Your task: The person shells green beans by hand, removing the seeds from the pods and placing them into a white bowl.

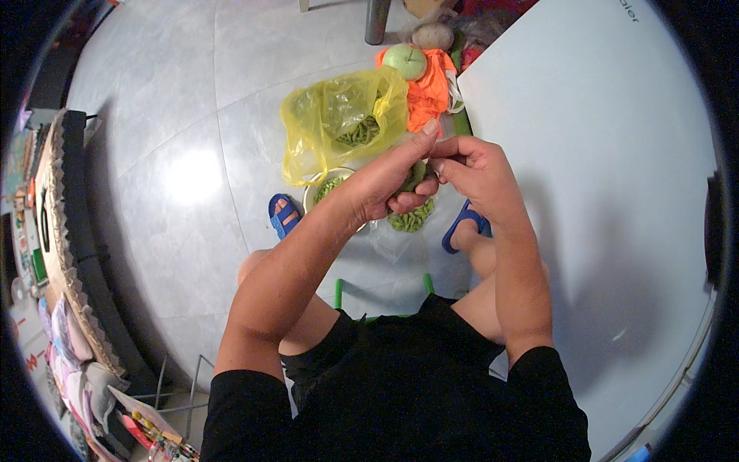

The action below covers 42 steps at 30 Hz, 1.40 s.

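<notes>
My left hand [398,179] is curled around green bean pods [414,176], partly covered by its fingers. Against it, the thumb and forefinger of my right hand [470,167] pinch together at the edge of these pods; the exact spot is small and partly hidden. Below my hands lies a clear plastic bag [391,242] with a heap of green pieces [413,218], likely pods or beans. A pale-rimmed bowl [308,199] holding shelled green beans [328,189] sits partly behind my left forearm. Beyond it, a yellow plastic bag [306,133] gapes around more pods [361,133].
A round pale-green gourd [404,62] rests on an orange bag [427,98]. To my right rises a large white appliance [600,144]. A dark table leg [377,23] stands ahead. On the left is a cloth-edged table [55,231]; a metal frame [187,398] stands low left.
</notes>
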Motion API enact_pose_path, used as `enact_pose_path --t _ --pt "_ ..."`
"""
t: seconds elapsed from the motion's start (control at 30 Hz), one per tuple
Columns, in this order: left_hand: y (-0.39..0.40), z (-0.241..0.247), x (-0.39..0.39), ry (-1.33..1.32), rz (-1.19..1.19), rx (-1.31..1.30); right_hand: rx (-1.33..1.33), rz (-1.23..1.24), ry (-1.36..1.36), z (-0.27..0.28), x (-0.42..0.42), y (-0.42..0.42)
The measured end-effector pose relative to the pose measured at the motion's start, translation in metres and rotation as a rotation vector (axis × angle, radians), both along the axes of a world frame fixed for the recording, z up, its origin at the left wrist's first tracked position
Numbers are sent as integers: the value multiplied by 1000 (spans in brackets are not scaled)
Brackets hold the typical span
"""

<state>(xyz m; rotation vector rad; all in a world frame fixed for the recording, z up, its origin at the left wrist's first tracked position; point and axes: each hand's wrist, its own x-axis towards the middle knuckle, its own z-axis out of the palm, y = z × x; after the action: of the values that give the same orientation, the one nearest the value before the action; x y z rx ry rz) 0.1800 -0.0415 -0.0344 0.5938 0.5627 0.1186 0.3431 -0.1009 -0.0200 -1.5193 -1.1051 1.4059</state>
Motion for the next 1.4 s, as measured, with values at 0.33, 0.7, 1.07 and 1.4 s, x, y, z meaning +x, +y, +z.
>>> enact_pose_path --t 0.33,0.7,1.07,1.4 --pt "3 -7 0 94 188 95 20 -257 72 -2 19 4" --pt "1 -1 1 185 172 411 17 -300 130 4 9 2" --pt "-4 -8 5 235 205 693 36 -159 -29 1 9 -2" --pt "17 0 -11 75 365 118 -25 234 -464 -6 27 -12"
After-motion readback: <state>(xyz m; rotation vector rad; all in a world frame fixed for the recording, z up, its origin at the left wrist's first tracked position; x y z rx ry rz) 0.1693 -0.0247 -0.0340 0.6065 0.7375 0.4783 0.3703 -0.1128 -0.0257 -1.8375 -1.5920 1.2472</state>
